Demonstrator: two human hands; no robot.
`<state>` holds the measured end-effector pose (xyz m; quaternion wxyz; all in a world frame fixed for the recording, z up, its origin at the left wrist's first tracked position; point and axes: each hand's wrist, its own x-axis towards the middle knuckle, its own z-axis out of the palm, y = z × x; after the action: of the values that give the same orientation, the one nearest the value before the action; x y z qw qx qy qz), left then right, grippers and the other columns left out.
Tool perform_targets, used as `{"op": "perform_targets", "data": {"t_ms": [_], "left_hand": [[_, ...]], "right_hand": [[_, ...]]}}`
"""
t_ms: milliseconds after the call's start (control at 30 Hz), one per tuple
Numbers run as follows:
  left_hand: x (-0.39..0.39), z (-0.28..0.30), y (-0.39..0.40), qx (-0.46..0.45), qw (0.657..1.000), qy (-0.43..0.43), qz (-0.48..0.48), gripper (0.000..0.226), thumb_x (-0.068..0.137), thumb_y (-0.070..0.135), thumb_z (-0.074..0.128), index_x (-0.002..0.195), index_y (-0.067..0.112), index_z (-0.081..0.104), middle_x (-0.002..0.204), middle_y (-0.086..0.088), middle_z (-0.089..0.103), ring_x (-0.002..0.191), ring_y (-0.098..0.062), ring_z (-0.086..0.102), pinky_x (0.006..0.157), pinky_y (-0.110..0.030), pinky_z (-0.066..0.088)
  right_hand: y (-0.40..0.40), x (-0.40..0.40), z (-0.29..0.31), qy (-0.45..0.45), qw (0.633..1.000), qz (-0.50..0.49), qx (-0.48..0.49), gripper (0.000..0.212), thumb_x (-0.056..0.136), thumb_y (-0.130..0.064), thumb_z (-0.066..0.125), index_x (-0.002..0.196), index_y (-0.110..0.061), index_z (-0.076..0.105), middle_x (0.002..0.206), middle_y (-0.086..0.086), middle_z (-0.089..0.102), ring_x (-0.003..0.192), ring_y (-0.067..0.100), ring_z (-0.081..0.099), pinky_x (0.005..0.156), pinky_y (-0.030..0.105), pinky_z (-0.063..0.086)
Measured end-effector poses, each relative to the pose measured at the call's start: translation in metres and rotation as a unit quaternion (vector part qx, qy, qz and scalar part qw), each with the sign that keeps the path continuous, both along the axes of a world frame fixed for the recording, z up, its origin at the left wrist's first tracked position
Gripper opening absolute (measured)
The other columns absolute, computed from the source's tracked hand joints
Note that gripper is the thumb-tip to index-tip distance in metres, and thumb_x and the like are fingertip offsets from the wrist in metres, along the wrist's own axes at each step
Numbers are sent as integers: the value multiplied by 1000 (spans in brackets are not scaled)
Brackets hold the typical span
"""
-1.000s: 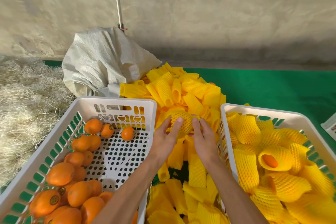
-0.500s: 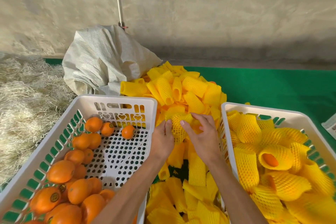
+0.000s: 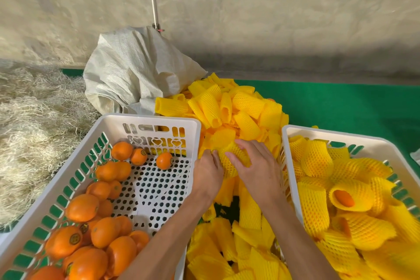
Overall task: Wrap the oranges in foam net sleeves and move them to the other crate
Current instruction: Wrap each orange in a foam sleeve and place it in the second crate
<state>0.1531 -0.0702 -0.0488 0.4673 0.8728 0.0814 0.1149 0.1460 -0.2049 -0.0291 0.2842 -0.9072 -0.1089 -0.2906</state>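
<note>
1. I am gripping a sleeve (image 3: pixel 231 159) between both hands, my left hand (image 3: pixel 208 176) and right hand (image 3: pixel 256 166) curling round it, between the two crates.
2. An orange is probably inside it, though I cannot see one.
3. The right crate (image 3: pixel 287 134) is filling with wrapped fruit (image 3: pixel 350 195).
4. Many bare oranges (image 3: pixel 81 208) are waiting in the left crate (image 3: pixel 150 119).

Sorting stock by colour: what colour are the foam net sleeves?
Yellow, with a mesh pattern; the foam net sleeves show clearly in the head view.
</note>
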Motion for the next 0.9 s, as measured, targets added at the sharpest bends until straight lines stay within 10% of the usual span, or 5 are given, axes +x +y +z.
{"op": "perform_targets", "data": {"t_ms": [233, 600, 733, 900], "left_hand": [[2, -3, 0, -5, 1000, -6, 1, 28, 110, 16, 43, 84, 7, 47, 59, -1, 44, 46, -15, 39, 41, -23, 31], [0, 4, 4, -109, 991, -79, -6, 30, 112, 21, 43, 84, 11, 49, 69, -3, 45, 60, -14, 40, 59, -33, 35], [-1, 6, 4, -134, 986, -100, -20, 32, 112, 23, 44, 81, 14, 47, 66, 2, 42, 57, -9, 36, 56, -34, 33], [2, 1, 5, -164, 978, -109, -73, 32, 111, 22, 46, 81, 13, 52, 63, -4, 43, 56, -22, 43, 54, -39, 40]], "right_hand": [[-3, -1, 2, 132, 959, 71, 242, 24, 103, -37, 56, 123, -29, 67, 84, -16, 68, 70, -4, 60, 60, 11, 42], [-4, 0, 3, 118, 964, 20, 237, 42, 106, -44, 40, 107, -12, 68, 103, -3, 52, 89, 15, 62, 74, 34, 55], [2, 1, -2, 247, 912, 16, 327, 76, 85, -76, 49, 138, -23, 54, 130, -3, 41, 99, 24, 67, 50, 21, 56], [8, 6, -1, 348, 790, 40, 504, 100, 74, -60, 82, 154, -24, 35, 149, 0, 46, 105, 18, 69, 69, 43, 64]]}}
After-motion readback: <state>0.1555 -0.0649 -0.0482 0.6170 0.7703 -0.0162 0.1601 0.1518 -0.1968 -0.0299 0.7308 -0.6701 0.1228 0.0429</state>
